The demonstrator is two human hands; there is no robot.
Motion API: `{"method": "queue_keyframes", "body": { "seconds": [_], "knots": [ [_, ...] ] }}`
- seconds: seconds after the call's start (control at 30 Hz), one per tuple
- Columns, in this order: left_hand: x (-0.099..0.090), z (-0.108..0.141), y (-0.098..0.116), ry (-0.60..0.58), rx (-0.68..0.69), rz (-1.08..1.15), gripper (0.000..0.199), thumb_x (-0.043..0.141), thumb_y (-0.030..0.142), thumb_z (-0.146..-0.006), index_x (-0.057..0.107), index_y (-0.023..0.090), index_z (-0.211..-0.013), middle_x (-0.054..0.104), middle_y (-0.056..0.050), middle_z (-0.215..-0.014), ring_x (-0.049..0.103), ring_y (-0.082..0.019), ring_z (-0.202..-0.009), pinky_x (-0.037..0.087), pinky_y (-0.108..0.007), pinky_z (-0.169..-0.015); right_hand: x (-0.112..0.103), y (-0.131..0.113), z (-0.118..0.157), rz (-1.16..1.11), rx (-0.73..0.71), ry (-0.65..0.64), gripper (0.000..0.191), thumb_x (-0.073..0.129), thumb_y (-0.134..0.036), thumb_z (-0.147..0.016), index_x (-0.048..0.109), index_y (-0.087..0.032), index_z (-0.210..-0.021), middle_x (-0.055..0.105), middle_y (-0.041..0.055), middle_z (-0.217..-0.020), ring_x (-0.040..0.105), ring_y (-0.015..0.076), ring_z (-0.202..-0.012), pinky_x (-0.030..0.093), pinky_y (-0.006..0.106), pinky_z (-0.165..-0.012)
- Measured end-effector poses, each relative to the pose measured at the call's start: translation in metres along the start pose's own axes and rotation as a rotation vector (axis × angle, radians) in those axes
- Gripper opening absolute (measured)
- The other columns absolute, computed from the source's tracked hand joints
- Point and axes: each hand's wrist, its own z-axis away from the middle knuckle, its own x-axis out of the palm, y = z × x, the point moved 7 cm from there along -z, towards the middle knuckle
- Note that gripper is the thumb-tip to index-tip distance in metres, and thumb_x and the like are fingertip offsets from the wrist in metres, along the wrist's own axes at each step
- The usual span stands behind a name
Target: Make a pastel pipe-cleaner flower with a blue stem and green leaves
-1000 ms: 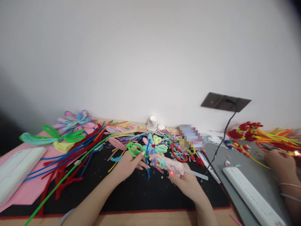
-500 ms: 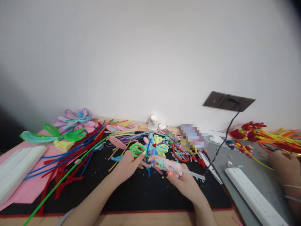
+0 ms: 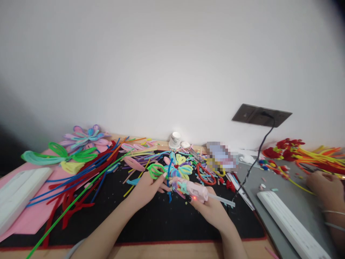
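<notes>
A pink glue gun (image 3: pixel 198 191) with a glowing red light is gripped in my right hand (image 3: pixel 208 207); a clear glue stick juts from its back end toward the right. Its nozzle points left, close to my left hand (image 3: pixel 149 186). Between the fingers of my left hand are green pipe-cleaner loops (image 3: pixel 157 170). A blue pipe cleaner (image 3: pixel 170 167) stands beside those fingertips. Just behind the nozzle lies a multicoloured pipe-cleaner flower (image 3: pixel 182 166) with a red centre. The exact contact at the nozzle tip is too small to make out.
Red and blue pipe cleaners (image 3: pixel 78 190) and a green-petalled flower (image 3: pixel 66 156) lie left. A paper cup (image 3: pixel 175 139) stands by the wall. At right are a white power strip (image 3: pixel 291 223), a black cord (image 3: pixel 252 167) and another person's hand (image 3: pixel 325 189).
The whole view has shifted very slightly. Both of my hands keep nearly the same place and grip.
</notes>
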Motion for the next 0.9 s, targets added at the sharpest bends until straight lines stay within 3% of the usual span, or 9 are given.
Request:
{"method": "queue_keyframes", "body": {
  "seconds": [0.27, 0.9],
  "knots": [
    [0.000, -0.001, 0.002, 0.005, -0.004, -0.010, 0.030, 0.050, 0.045, -0.082, 0.054, 0.015, -0.083, 0.068, -0.006, -0.076, 0.070, -0.021, -0.066, 0.057, -0.028, -0.054, 0.002, -0.003, 0.001, 0.028, -0.027, -0.039, 0.012, 0.055, -0.024, -0.077, 0.064, -0.017, -0.077, 0.063, 0.0032, -0.073, 0.057, 0.0179, -0.068, 0.047, 0.026, -0.064],
    [-0.001, -0.001, -0.002, 0.001, -0.012, 0.014, 0.031, 0.048, 0.046, -0.083, 0.051, 0.015, -0.077, 0.064, -0.005, -0.071, 0.070, -0.021, -0.065, 0.056, -0.026, -0.053, 0.002, 0.007, 0.000, -0.081, 0.028, -0.008, 0.019, 0.050, -0.029, -0.079, 0.057, -0.015, -0.068, 0.050, 0.0001, -0.061, 0.046, 0.0125, -0.054, 0.040, 0.022, -0.048]
  ]
}}
